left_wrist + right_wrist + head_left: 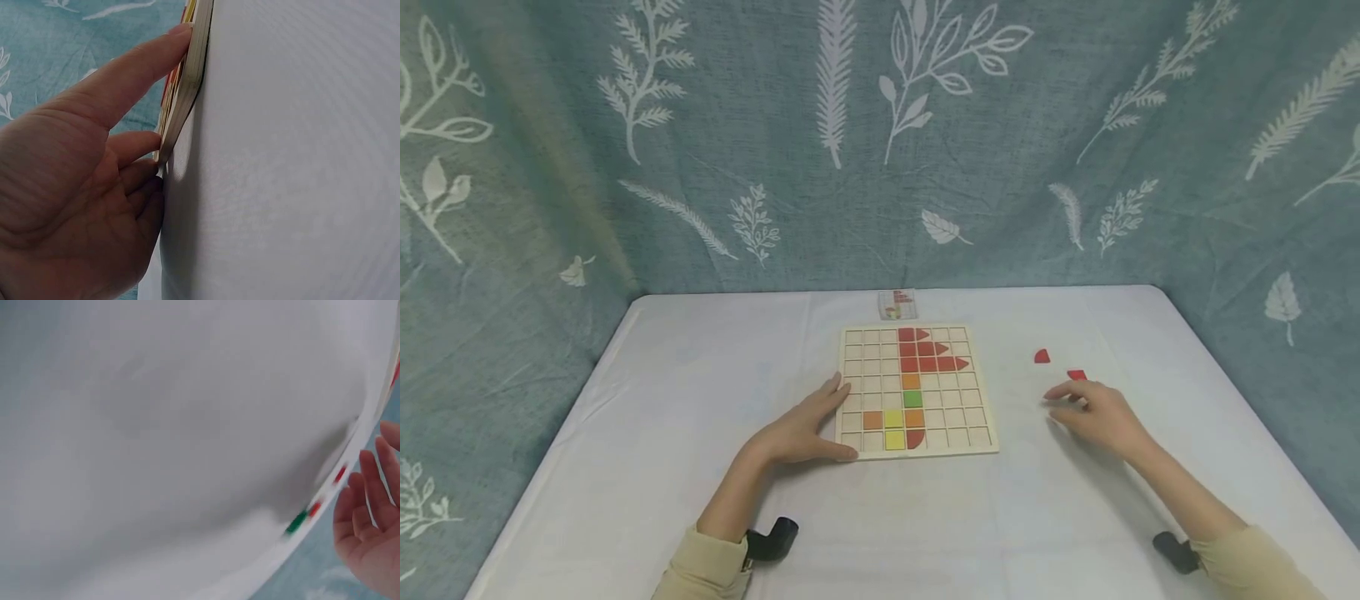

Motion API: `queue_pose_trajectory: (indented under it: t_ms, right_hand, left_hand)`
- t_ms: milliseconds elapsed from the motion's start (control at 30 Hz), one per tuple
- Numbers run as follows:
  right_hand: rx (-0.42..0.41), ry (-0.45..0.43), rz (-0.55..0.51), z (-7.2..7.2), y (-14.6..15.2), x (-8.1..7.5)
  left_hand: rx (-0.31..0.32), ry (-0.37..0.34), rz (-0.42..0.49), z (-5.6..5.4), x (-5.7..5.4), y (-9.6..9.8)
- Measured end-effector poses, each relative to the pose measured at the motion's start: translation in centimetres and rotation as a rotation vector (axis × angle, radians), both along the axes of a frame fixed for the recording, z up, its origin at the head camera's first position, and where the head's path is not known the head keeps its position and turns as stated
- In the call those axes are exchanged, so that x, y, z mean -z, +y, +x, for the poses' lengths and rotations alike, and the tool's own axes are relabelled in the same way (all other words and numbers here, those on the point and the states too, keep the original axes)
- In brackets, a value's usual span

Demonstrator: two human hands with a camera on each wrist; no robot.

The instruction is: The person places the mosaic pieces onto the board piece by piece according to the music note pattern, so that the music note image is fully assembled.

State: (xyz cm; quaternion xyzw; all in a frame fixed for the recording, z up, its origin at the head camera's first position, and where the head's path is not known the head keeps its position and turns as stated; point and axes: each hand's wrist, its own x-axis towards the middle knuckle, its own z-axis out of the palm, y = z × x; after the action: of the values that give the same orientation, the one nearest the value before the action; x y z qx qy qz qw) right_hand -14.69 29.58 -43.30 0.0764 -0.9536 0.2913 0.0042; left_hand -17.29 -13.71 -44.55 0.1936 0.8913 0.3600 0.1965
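Observation:
A wooden grid board (957, 419) lies flat on the table, with red, orange, yellow and green pieces set in its squares. My left hand (805, 427) rests along its left side, thumb on the front left corner and fingers at the edge. In the left wrist view, the thumb (137, 75) touches the board's rim. My right hand (1097, 417) hovers right of the board with loosely bent fingers and nothing held. Just beyond its fingertips lies a red piece (1077, 375); another red rounded piece (1042, 357) lies farther left. A green piece (296, 523) shows in the right wrist view.
Behind the board lies a small pattern card (897, 305) showing a coloured figure. A white cloth (715, 358) covers the table. Patterned teal curtains (760, 108) hang behind it and at both sides.

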Motion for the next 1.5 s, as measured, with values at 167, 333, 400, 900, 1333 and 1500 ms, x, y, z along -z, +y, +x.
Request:
queue_pose_trajectory:
  t_ms: [167, 333, 400, 900, 1333, 1500]
  right_hand:
    - [0.040, 0.011, 0.071, 0.6, 3.5, -0.4]
    - [0.034, 0.038, 0.096, 1.1, 5.3, -0.3]
    - [0.026, 0.045, 0.097, 1.2, 5.6, -0.1]
    - [0.025, 0.076, 0.100, 0.9, 6.0, 0.4]
    - [0.053, 0.039, -0.103, -0.1, -0.7, 0.7]
    - [0.044, 0.005, -0.202, -0.4, -4.0, 1.0]
  left_hand:
    - [-0.010, 0.002, -0.006, 0.0, 0.2, -0.1]
    - [-0.012, 0.002, -0.001, 0.1, 0.1, -0.1]
    - [-0.013, 0.000, 0.000, 0.1, 0.1, -0.1]
    - [-0.020, 0.007, 0.003, 0.1, 0.0, 0.0]
    - [-0.024, 0.014, -0.009, 0.3, 0.1, 0.1]
    - [-0.025, 0.004, -0.007, 0.3, 0.2, 0.2]
